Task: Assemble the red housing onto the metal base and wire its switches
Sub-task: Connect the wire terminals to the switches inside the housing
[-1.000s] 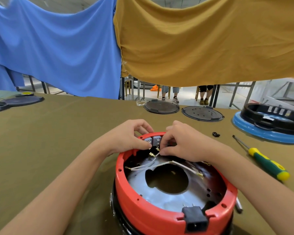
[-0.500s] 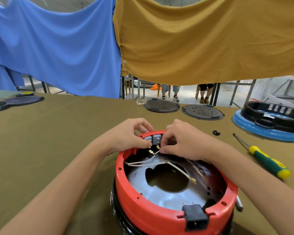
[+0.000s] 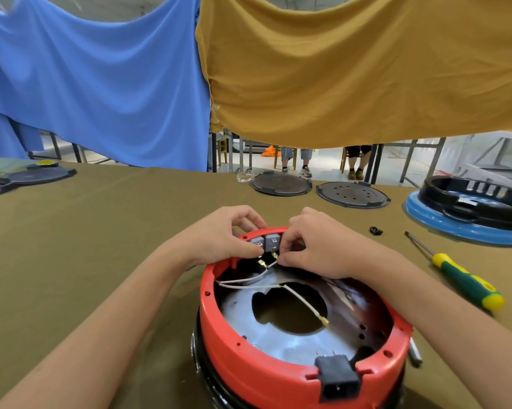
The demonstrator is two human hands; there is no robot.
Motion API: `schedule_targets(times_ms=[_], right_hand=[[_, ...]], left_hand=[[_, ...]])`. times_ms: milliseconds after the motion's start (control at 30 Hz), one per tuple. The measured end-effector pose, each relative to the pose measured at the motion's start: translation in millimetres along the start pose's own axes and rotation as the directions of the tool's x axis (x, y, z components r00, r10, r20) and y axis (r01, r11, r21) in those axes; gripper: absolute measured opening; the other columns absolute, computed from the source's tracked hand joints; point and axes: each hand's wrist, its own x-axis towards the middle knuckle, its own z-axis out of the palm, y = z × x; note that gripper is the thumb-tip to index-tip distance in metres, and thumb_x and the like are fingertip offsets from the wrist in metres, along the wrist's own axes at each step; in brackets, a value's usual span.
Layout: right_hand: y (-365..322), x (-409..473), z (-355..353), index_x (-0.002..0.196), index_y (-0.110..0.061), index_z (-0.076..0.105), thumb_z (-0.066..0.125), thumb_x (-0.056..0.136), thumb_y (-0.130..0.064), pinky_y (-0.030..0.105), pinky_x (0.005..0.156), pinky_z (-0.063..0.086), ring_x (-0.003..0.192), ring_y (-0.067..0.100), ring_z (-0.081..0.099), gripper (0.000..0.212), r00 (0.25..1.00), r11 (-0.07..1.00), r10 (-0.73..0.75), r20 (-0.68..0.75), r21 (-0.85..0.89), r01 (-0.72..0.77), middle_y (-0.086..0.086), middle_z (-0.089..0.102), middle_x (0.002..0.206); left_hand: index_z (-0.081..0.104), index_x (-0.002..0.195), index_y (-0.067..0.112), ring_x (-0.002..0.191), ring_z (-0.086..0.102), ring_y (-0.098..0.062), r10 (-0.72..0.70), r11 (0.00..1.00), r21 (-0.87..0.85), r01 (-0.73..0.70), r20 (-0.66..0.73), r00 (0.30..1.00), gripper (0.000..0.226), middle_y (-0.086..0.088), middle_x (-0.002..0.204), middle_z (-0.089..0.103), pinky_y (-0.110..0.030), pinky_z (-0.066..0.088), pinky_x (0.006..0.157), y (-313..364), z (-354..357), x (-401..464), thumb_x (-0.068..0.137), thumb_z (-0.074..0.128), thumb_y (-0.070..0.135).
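**A:** Where are the fingers, and what are they doing?

**B:** The right hand has thumb and forefinger curled into a pinch on a white wire just behind its brass terminal, aiming it up at the grey switches. The left hand is curled over the far rim, thumb pressing the left switch from inside, fingers hooked outside.

**A:** Why brace it like that?

**B:** My guess is that it stops the switch backing out of its slot as the terminal is pushed on.

**A:** And the housing?

**B:** The red housing already sits on the metal base, close in front of the person, switches on the far side, black power socket nearest. That turns the switch tabs toward the eyes, I think.

**A:** Other wires?

**B:** A second white wire lies loose across the base, its terminal free over the central hole, so it looks unconnected.

**A:** Tools?

**B:** A green-and-yellow screwdriver lies on the olive table to the right, apart from both hands, likely parked for screws. Black discs and a blue unit wait farther back.
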Motion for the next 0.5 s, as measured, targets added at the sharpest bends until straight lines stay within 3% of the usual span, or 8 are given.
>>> schedule_targets(times_ms=[500], right_hand=[[-1.9,0.9,0.1,0.078,-0.026,0.075,0.067,0.090,-0.038,0.026,0.074,0.036,0.092,0.009,0.039,0.019,1.000,1.000,0.011,0.004,-0.007,-0.010,-0.011,0.058,0.076]], left_hand=[[0.064,0.104,0.028,0.072,0.067,-0.005,-0.002,1.000,0.019,0.002,-0.005,1.000,0.030,0.008,0.099,0.069,-0.021,0.057,0.067,2.5,0.0,-0.6,0.081,0.077,0.014]])
